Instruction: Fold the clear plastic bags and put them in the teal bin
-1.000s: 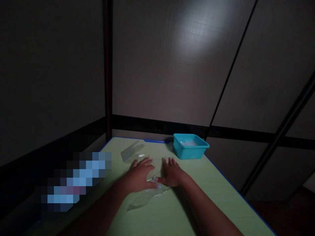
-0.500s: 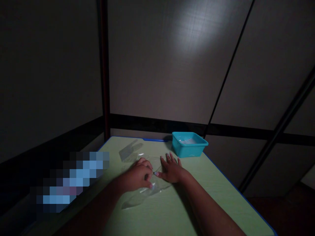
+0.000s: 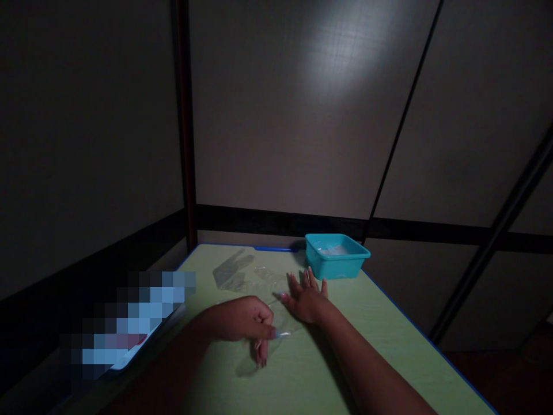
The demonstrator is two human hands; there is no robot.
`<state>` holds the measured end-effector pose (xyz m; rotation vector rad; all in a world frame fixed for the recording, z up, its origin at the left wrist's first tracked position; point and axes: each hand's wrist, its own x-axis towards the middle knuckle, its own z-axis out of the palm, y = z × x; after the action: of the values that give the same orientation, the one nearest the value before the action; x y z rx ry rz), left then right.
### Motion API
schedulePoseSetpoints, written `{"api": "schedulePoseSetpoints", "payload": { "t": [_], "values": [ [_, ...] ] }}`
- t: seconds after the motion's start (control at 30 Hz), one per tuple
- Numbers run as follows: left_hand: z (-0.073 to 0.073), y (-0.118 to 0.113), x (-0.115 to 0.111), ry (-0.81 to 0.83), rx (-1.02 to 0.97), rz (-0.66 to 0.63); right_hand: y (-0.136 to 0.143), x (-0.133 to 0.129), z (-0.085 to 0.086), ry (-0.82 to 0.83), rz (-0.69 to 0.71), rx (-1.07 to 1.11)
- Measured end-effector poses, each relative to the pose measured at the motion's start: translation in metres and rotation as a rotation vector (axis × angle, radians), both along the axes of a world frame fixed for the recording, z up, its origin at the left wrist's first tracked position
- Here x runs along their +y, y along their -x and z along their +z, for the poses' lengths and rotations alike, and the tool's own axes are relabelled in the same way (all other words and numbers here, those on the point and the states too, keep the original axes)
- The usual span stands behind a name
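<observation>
A thin, clear disposable plastic glove (image 3: 280, 314) lies spread between my hands on the green table (image 3: 380, 351). My left hand (image 3: 253, 325) pinches its near part between thumb and bent forefinger, the other fingers pointing down toward the tabletop. My right hand (image 3: 307, 300) rests flat with fingers spread, its thumb at the glove's far right edge. Beyond my left hand, another sheet of clear plastic, with finger-like shapes, lies flat as a second glove (image 3: 231, 272). The exact outline of the held glove is hard to make out.
A turquoise plastic basket (image 3: 337, 266) with whitish, filmy contents stands at the far right of the table. On the left edge is a blurred-out light blue object (image 3: 142, 328). Dark panelled walls (image 3: 280, 132) rise behind the table.
My left hand has drawn nearer to me and turned, its fingers now pointing downward as it pinches the glove. The right hand stays spread flat. The view has shifted slightly.
</observation>
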<state>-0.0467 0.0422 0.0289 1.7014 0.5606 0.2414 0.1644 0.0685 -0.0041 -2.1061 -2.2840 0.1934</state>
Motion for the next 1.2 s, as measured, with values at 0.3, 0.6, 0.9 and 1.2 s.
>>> {"api": "schedulePoseSetpoints", "payload": {
  "t": [0.3, 0.6, 0.9, 1.2],
  "values": [
    [-0.023, -0.008, 0.004, -0.816, 0.282, 0.361, -0.003, 0.002, 0.002, 0.110, 0.095, 0.009],
    [-0.023, 0.009, 0.014, -0.832, 0.571, 0.210, -0.012, -0.001, 0.017, 0.221, 0.193, 0.039],
    [-0.024, 0.017, 0.018, -0.823, 0.580, 0.212, -0.021, -0.003, 0.030, 0.264, 0.195, 0.055],
    [-0.033, 0.021, 0.029, -0.969, 0.680, 0.520, 0.014, -0.064, 0.087, 0.411, 0.813, 0.354]
  ]
}}
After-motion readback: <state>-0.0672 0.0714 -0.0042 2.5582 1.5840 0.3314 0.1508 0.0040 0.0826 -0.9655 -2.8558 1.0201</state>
